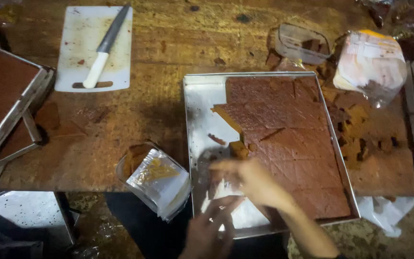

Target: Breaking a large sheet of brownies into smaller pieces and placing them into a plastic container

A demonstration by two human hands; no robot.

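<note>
A metal baking tray (195, 103) lies on the wooden table, mostly filled with a brown scored cake slab (293, 139); a loose cut piece (238, 149) sits at its left edge. My right hand (251, 180) is blurred over the tray's near left part, fingers spread toward the cut pieces. My left hand (209, 229) is below it at the tray's near edge, blurred, apparently touching a clear wrapper. Whether either hand holds anything is unclear.
A stack of clear plastic wrappers (161, 184) in a tub sits left of the tray. A white cutting board (94, 48) with a knife (105, 45) lies at back left. More trays (5, 105) at left. A plastic container (303, 44), a bag (370, 64) and cake scraps (355, 134) lie at right.
</note>
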